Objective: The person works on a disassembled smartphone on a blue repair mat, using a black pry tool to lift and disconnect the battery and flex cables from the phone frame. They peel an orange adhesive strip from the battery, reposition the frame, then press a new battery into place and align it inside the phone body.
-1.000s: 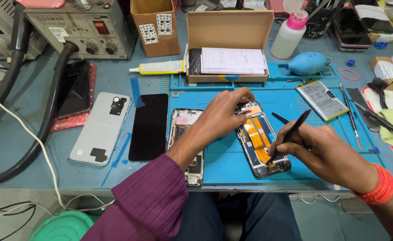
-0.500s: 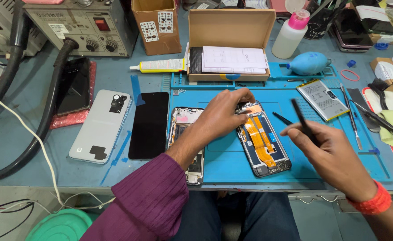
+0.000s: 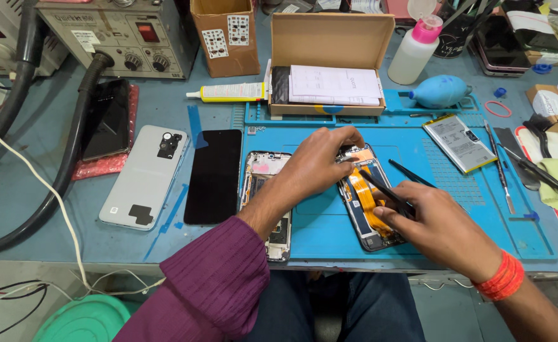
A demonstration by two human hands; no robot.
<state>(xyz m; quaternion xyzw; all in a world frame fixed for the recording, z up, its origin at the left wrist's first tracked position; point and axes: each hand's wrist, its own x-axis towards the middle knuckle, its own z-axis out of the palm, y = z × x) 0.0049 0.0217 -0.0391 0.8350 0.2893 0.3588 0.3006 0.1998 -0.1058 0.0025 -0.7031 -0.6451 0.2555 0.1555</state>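
The opened dark phone body with an orange flex cable (image 3: 367, 199) lies on the blue rubber repair mat (image 3: 475, 209) of the worktop, in front of the person. The left hand (image 3: 320, 166) rests on its upper end, fingers bent and pressing it down. The right hand (image 3: 440, 229) is closed around thin black tweezers (image 3: 383, 188), whose tip is over the orange cable. Just beside, on the left, lies a second opened phone frame (image 3: 263, 183).
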